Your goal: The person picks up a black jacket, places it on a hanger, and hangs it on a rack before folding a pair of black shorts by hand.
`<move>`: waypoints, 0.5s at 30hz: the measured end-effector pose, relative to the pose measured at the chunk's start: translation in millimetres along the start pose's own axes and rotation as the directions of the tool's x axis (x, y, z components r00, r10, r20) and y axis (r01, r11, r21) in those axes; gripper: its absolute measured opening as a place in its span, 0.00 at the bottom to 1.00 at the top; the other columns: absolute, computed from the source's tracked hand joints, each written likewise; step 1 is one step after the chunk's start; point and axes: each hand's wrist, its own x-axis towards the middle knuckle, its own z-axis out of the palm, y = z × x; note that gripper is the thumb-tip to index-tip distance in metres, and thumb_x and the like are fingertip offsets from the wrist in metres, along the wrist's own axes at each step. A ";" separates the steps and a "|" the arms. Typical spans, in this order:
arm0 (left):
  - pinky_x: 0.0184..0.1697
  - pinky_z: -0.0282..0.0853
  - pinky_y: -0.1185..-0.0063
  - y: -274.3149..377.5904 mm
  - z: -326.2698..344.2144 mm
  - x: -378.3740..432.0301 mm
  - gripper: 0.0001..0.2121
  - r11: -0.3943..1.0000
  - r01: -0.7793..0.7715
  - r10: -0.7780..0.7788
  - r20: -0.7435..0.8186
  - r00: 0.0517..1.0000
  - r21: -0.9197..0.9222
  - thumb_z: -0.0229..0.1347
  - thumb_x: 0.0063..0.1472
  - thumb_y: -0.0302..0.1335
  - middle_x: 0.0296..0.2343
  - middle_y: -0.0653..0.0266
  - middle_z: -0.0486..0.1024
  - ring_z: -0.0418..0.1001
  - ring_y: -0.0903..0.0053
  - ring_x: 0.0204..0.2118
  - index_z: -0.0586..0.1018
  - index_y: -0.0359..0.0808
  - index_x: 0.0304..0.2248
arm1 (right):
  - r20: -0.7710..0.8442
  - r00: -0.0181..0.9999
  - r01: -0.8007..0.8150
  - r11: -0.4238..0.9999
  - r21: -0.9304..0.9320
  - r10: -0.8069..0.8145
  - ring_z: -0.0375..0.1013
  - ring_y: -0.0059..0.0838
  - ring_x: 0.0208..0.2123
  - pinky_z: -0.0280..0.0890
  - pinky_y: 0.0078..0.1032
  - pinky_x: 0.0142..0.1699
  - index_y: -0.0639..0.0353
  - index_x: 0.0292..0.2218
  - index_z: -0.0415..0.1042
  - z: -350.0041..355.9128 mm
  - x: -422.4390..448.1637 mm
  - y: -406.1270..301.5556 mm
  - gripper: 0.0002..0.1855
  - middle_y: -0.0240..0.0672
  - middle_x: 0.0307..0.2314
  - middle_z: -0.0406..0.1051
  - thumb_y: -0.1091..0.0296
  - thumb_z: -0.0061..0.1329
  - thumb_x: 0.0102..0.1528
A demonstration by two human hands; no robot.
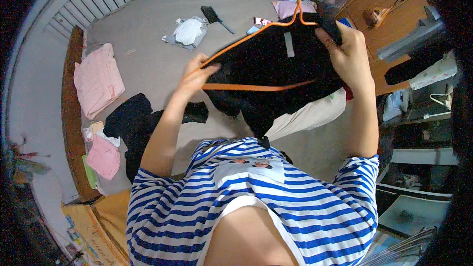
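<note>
An orange clothes hanger [245,39] is held up in front of me, its hook pointing away. My left hand [197,75] grips the hanger's left end, with black cloth close behind the fingers. A black garment [258,62] hangs around and behind the hanger; a small pale label shows on it. Its right part covers the hanger's right arm. My right hand [349,50] pinches the black garment's upper right edge between thumb and fingers. The hanger's lower bar runs across the front of the cloth and disappears into it on the right.
A bed with a grey sheet [147,18] lies below. On it are a black brush [211,14], white folded cloth [190,32], pink folded fabric [98,79], a pink cloth piece [104,157] and black clothing [135,125]. Wooden furniture [384,18] and shelves [421,118] stand at right.
</note>
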 end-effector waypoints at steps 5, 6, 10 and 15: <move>0.28 0.64 0.83 58.5 -32.0 -12.1 0.08 0.979 -0.011 0.065 -0.260 0.963 0.204 0.59 0.51 0.26 0.22 0.66 0.74 0.70 0.84 0.24 0.72 0.32 0.27 | -0.075 0.997 -0.035 0.973 -0.230 0.018 0.69 0.40 0.24 0.63 0.25 0.32 0.66 0.35 0.69 15.6 -8.8 69.1 0.07 0.49 0.23 0.69 0.76 0.47 0.51; 0.28 0.64 0.83 63.2 -35.7 -13.4 0.07 0.994 -0.033 0.059 -0.260 0.964 0.103 0.58 0.52 0.25 0.22 0.66 0.74 0.70 0.84 0.24 0.72 0.31 0.27 | -0.134 0.991 -0.027 0.974 -0.224 -0.004 0.70 0.45 0.26 0.64 0.26 0.33 0.65 0.35 0.69 21.5 -10.2 73.9 0.08 0.50 0.25 0.69 0.76 0.47 0.51; 0.24 0.68 0.84 111.8 -39.6 -34.8 0.06 0.916 0.008 -0.087 -0.181 0.980 -0.401 0.51 0.53 0.21 0.25 0.63 0.74 0.73 0.80 0.24 0.73 0.31 0.32 | -0.174 0.982 0.042 0.985 -0.165 -0.071 0.70 0.47 0.28 0.64 0.27 0.33 0.65 0.34 0.69 33.2 -8.5 76.7 0.10 0.50 0.26 0.69 0.80 0.47 0.47; 0.24 0.69 0.85 141.6 -34.1 -47.7 0.09 0.790 -0.083 0.051 -0.071 0.996 -0.607 0.51 0.54 0.22 0.27 0.63 0.75 0.74 0.79 0.23 0.75 0.30 0.36 | -0.117 0.975 0.176 0.977 -0.124 -0.190 0.71 0.48 0.30 0.65 0.28 0.35 0.64 0.34 0.69 47.1 -3.1 69.8 0.15 0.48 0.27 0.70 0.86 0.45 0.41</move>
